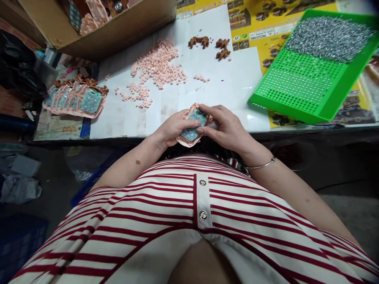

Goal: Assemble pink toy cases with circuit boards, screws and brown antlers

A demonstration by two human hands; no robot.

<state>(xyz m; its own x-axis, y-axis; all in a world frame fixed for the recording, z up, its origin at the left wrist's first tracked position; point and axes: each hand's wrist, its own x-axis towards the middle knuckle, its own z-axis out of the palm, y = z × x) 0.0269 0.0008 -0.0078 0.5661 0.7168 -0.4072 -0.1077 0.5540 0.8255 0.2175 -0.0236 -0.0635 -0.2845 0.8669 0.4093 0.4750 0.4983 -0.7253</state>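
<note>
Both hands hold one pink plastic casing (194, 125) with a green circuit board set in it, just over the table's front edge. My left hand (171, 129) grips the casing's left side, its thumb lying across the board. My right hand (225, 127) curls round the right side, fingertips pressing on the board's top corner. A pile of small pink ring-shaped pieces (158, 67) lies on the white sheet beyond the hands.
A fanned stack of finished pink casings with boards (78, 100) sits at the left. A green perforated tray (310, 85) with several small metal screws stands at the right. Brown antler-shaped pieces (210, 44) lie at the back. A cardboard box (118, 27) fills the top left.
</note>
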